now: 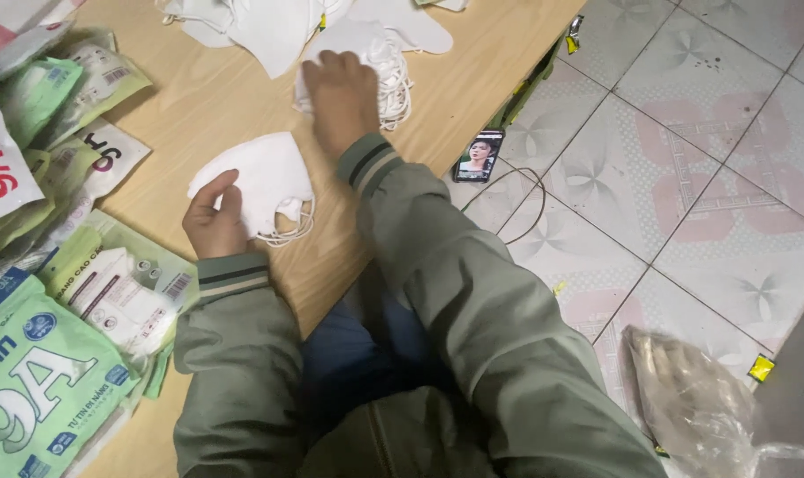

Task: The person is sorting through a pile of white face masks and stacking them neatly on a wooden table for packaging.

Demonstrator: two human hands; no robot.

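My left hand (214,219) grips the near edge of a small stack of white face masks (262,180) lying on the wooden board (216,97). My right hand (340,96) reaches forward and rests palm down on a second stack of white masks (386,66) with looped ear cords. Whether its fingers pinch a mask is hidden under the hand. More loose white masks (260,26) lie heaped at the far edge of the board. Both arms wear grey-green jacket sleeves with striped cuffs.
Green and white packaged mask bags (39,381) pile along the left side. A phone (478,157) with a lit screen lies on the tiled floor beside the board, a thin cable (526,199) looping near it. A crumpled clear plastic bag (694,407) sits at bottom right.
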